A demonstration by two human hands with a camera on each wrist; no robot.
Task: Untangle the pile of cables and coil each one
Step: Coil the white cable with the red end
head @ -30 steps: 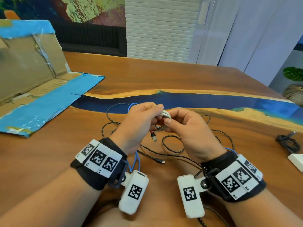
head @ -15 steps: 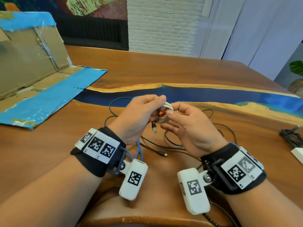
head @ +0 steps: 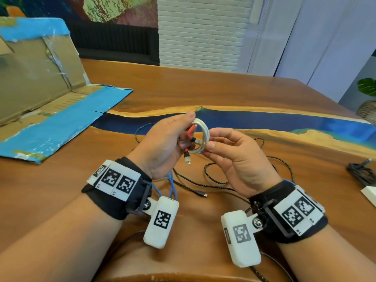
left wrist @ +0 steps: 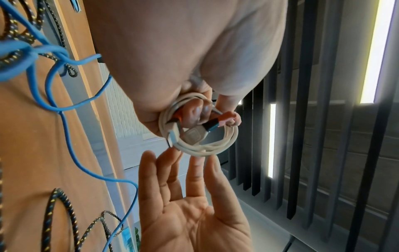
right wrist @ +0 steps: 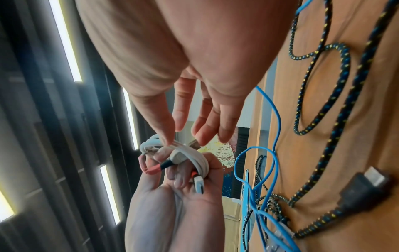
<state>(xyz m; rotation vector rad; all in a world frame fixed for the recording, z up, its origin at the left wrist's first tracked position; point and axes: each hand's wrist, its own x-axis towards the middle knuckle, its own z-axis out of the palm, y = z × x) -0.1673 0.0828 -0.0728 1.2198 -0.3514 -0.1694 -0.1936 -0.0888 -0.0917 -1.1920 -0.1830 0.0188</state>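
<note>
A small white cable coil (head: 206, 133) with red-collared plugs hangs above the table, gripped by my left hand (head: 181, 137), whose fingers pass through its loop. The right hand (head: 216, 139) touches the coil's right edge with straight fingertips. In the left wrist view the coil (left wrist: 207, 150) sits under the left fingers (left wrist: 194, 112), with the right hand (left wrist: 196, 168) spread below it. The right wrist view shows the coil (right wrist: 195, 153), the left hand (right wrist: 183, 180) and the right fingertips (right wrist: 180, 122). A black braided cable (head: 213, 181) and a blue cable (head: 172, 185) lie loose beneath.
Flattened cardboard with blue tape (head: 50, 123) covers the table's left side. A coiled black cable (head: 360, 174) and a white object (head: 370, 195) sit at the right edge. A blue resin strip (head: 264, 123) crosses the wooden table (head: 203, 88) beyond my hands.
Both hands have risen with the white coil. The right hand's fingers have straightened off it, so the coil and its red plug ends now show.
</note>
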